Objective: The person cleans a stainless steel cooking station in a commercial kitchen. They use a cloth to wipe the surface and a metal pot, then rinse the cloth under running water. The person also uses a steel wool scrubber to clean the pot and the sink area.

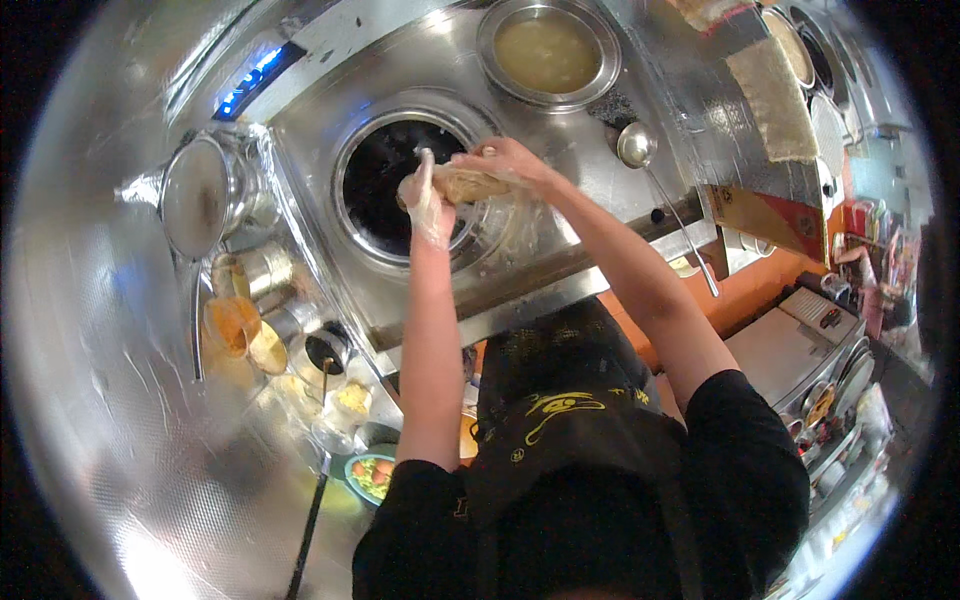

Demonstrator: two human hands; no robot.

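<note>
Both of my hands are over the right part of a round dark opening with a metal rim [339,202] in the steel worktop. My left hand [427,199], in a clear plastic glove, grips one end of a pale, wrinkled, soft mass [469,185]; I cannot tell what it is. My right hand [510,166] is on the other end, its fingers over the top of it. A steel pot of cloudy yellowish liquid [547,54] stands behind my right hand. Wet, pale streaks show on the steel beneath the mass.
A ladle [637,145] lies at the right, its handle crossing the worktop's front edge. Left stand a strainer [196,199], a container of orange seasoning [232,326] and a tin of dark liquid [325,351]. A teal bowl [352,480] holds eggs. A cloth [772,101] hangs at right.
</note>
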